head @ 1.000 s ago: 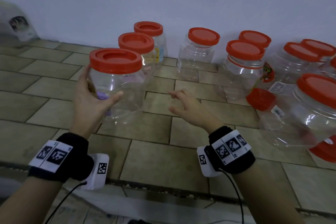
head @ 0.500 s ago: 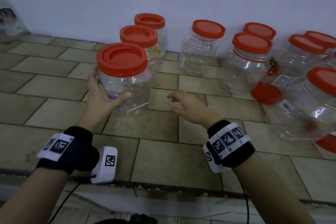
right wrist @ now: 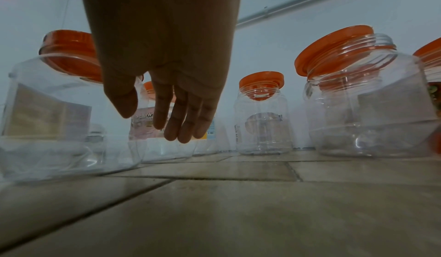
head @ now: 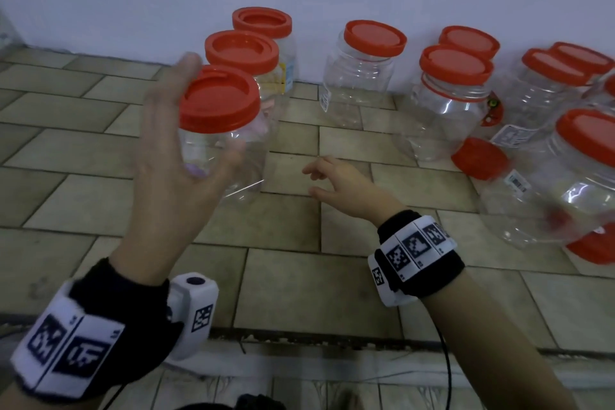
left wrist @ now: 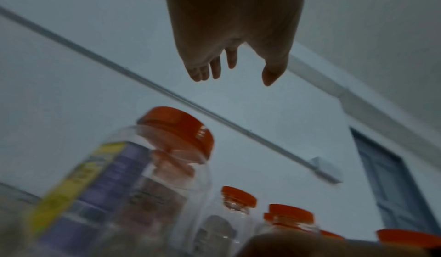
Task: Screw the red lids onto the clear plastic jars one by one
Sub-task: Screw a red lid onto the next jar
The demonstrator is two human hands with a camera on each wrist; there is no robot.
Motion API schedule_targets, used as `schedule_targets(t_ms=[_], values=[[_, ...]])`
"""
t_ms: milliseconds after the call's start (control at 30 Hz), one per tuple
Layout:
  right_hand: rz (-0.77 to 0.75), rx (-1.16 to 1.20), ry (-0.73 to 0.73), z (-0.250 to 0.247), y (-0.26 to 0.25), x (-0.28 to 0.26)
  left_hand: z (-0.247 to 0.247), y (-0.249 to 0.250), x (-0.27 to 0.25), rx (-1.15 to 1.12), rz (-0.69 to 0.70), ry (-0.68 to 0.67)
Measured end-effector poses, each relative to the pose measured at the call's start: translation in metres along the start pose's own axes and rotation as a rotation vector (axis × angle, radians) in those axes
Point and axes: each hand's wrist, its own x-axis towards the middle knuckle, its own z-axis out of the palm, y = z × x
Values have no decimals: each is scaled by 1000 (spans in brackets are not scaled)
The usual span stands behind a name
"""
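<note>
Left hand [head: 173,156] released beside capped jar [head: 226,146], seemingly not touching; right hand [head: 346,190] relaxed over bare floor [head: 299,293].

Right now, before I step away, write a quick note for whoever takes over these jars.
Left hand: open beside the front-left jar, gripping nothing.
Right hand: open, empty, low over the tiled floor.
Done: the front-left jar's lid sits level; tightness can't be judged.
Left: the middle jar by the wall and the jar right of it have lids lying tilted, not screwed down. A loose lid lies on the floor. Jars further right are too blurred to judge.
</note>
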Motion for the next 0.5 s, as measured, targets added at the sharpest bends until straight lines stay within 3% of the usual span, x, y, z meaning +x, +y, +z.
schedule_targets(t_ms=[100,233,500], values=[[15,60,31,-9,6,-5,24,14,4,-84,18,-125],[28,159,178,-29,23,-16,58,17,10,-181,-27,-260],[28,165,369,-86,58,-12,103,18,42,-206,-100,-271]])
